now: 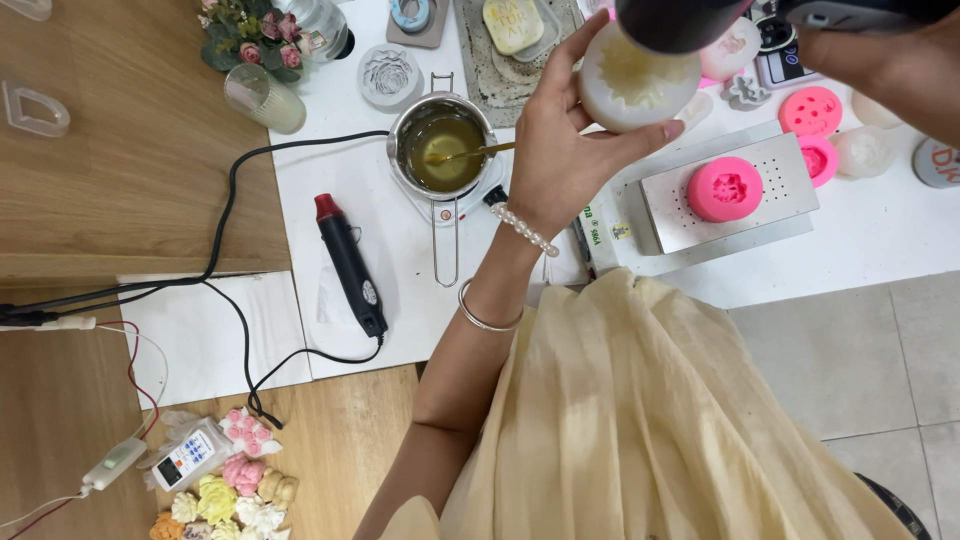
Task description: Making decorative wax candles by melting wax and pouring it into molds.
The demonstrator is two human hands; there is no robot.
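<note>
My left hand [557, 140] holds up a round white silicone mould [632, 82] with a flower-shaped hollow, fingers wrapped around its rim. My right hand [880, 60], at the top right edge, grips a dark heat gun [672, 18] whose wide nozzle points down into the mould. Below the left hand sits a metal melting pot [443, 150] of yellowish liquid wax with a gold spoon [478, 152] resting in it. A pearl bracelet and a metal bangle circle my left wrist.
A pink mould [724, 188] rests on a perforated metal box [790, 165]; more pink and white moulds lie at the right. A second black heat tool [350, 265] with its cord lies on the white table. Flower-shaped candles [235, 495], a remote, a glass and a bouquet lie left.
</note>
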